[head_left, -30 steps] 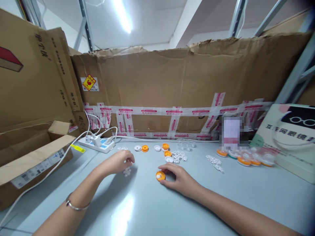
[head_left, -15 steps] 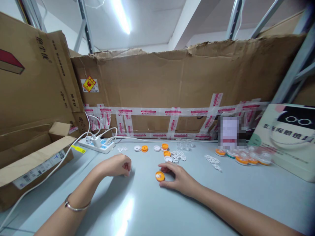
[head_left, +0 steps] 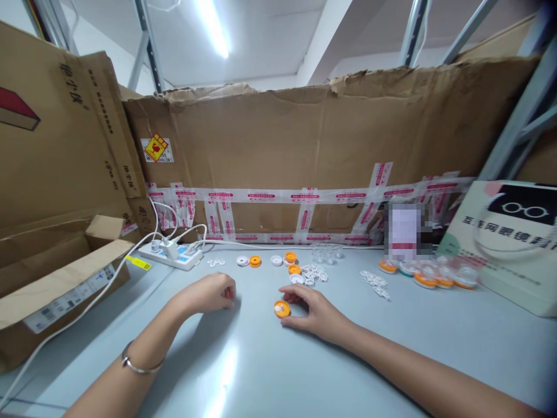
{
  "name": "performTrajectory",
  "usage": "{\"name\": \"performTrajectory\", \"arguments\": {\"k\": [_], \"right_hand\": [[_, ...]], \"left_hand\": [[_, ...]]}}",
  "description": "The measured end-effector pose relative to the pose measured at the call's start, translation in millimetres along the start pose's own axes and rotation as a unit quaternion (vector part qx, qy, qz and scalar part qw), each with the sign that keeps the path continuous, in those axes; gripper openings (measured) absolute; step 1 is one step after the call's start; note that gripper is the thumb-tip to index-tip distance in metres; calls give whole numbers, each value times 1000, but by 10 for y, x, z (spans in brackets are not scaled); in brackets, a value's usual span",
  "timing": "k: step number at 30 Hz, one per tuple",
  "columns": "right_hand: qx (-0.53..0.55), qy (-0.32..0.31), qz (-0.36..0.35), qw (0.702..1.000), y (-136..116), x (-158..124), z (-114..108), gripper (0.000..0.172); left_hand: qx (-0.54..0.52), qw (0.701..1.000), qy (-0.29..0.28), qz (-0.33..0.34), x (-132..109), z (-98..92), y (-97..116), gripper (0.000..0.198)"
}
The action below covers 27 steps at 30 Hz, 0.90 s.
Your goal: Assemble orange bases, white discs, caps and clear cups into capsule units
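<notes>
My right hand (head_left: 311, 310) grips an orange round cap (head_left: 282, 309) by its right edge, between thumb and fingers. A small white piece sits inside the cap, which is tilted toward me. To the left, my left hand (head_left: 214, 293) is closed just above the table, fingers curled downward; whatever they may pinch is hidden. Beyond the hands lie small white pieces (head_left: 216, 262), a white ring-shaped cap (head_left: 242, 261), another orange cap (head_left: 255, 261) and a pile of white perforated parts (head_left: 315, 274).
Clear domes (head_left: 326, 254) stand at the back. Capped clear domes with orange bases (head_left: 425, 281) cluster at the right, near more white parts (head_left: 375, 284) and a printed box (head_left: 513, 249). A power strip (head_left: 174, 255) and an open carton (head_left: 65, 290) occupy the left.
My left hand has shifted slightly right. The right hand keeps its grip on the orange cap, almost in the same place. The whole view has tilted slightly.
</notes>
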State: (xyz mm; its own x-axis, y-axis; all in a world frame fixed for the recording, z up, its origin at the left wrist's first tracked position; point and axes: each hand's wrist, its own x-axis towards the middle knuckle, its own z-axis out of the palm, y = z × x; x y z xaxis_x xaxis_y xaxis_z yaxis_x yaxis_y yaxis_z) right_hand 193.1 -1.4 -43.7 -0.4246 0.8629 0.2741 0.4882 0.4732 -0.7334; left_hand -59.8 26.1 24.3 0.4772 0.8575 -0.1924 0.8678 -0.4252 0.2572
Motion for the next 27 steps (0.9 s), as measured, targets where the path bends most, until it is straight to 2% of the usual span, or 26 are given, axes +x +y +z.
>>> {"name": "performTrajectory", "arguments": {"k": [5,7,13,14,16,18,21,24,27], "right_hand": [[2,3,-5,1000,1,5,3,48],[0,10,-9,1000,-15,1,-1,46],[16,50,-19,998,-75,-22,-56,37],[13,64,-29,997,-80,-24,-69,35],[-1,99,-69,993,-86,-31,-91,27],[-13,118,-123,985,-98,-42,-102,20],[-6,93,-162,982,-137,-65,-92,18],[50,87,-106,989,-180,-74,-57,20],[126,85,-38,988,-189,-50,-20,17]], "left_hand": [[-2,1000,-5,-11,32,37,-3,17],[5,1000,0,4,31,42,12,17],[67,997,50,0,62,106,167,19],[47,997,66,6,71,128,210,18],[-63,993,94,35,89,183,310,15],[-236,964,103,61,108,249,420,13],[-437,892,90,67,146,355,570,19],[-525,841,112,59,182,442,666,24],[-521,835,161,71,193,493,708,25]]}}
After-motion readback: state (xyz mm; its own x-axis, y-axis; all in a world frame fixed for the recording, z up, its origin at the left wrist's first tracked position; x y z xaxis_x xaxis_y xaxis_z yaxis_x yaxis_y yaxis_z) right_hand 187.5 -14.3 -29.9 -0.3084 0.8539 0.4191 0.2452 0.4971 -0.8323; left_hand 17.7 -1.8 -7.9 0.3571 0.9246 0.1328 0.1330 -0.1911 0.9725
